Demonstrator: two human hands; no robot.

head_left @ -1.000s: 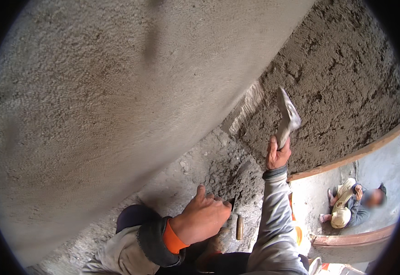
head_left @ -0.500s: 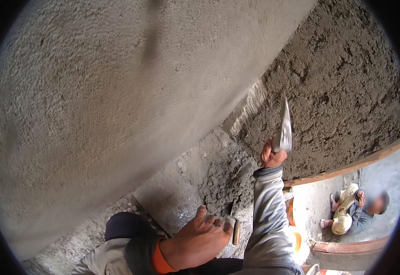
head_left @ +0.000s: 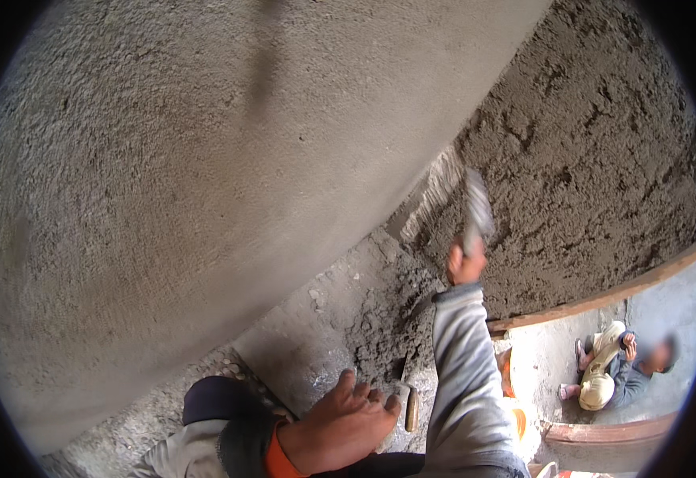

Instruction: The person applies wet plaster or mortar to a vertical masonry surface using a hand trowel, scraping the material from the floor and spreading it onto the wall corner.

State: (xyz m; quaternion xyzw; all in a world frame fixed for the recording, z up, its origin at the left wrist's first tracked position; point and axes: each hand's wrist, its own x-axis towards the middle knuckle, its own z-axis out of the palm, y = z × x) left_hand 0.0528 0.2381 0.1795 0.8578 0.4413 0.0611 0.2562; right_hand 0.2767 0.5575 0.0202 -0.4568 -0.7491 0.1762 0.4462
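My right hand point(head_left: 466, 264) is closed round a trowel point(head_left: 479, 205), whose blade is smeared by motion. That blade is in front of the rough wet mortar point(head_left: 579, 167) on the right-hand wall, close to a pale ridged strip point(head_left: 435, 191) at the corner; whether it touches cannot be told. Low in the view, my left hand point(head_left: 344, 426) holds nothing, its fingers loosely bent and the thumb apart. Just right of it lies a second trowel with a wooden handle point(head_left: 412, 409). Beyond these sits a heap of mortar point(head_left: 384, 327) on a grey board point(head_left: 292, 346).
A smoother plastered wall point(head_left: 188, 175) fills the left. Along the mortared wall's edge runs a wooden strip point(head_left: 603, 299). Another person point(head_left: 611, 370) sits at the lower right, near a reddish beam point(head_left: 611, 430). Gravelly rubble point(head_left: 125, 418) lies at the lower left.
My right hand and the trowel have swung a little left, toward the pale strip, and the blade has turned. My left hand has shifted slightly left, away from the wooden handle.
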